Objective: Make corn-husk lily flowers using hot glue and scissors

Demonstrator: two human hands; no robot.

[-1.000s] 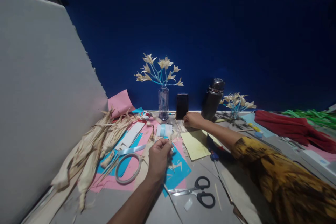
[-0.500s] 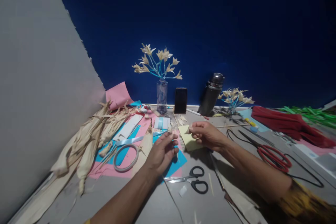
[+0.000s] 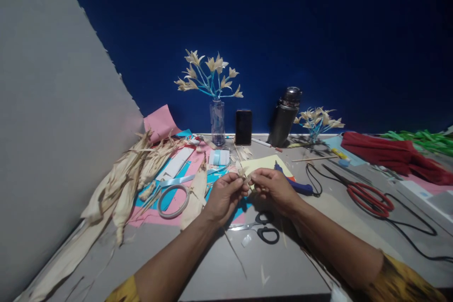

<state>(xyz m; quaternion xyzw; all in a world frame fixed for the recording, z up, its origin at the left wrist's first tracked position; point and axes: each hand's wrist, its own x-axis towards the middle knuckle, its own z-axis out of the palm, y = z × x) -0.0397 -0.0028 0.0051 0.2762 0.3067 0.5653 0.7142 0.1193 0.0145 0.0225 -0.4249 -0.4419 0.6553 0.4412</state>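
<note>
Hands [image 3: 225,198] now together, pinching pale piece [image 3: 248,179].

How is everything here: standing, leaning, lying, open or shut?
Left hand: pinching a small pale piece
Right hand: pinching it too
Clear vase: upright, flowers in it
Phone: upright, screen dark
Flask: tilted, cap on
Blue glue gun: lying, partly hidden
Red-handled scissors: lying, blades look shut
Black-handled scissors: lying, blades partly hidden
Tape roll: lying down
Red cloth: lying crumpled
</note>
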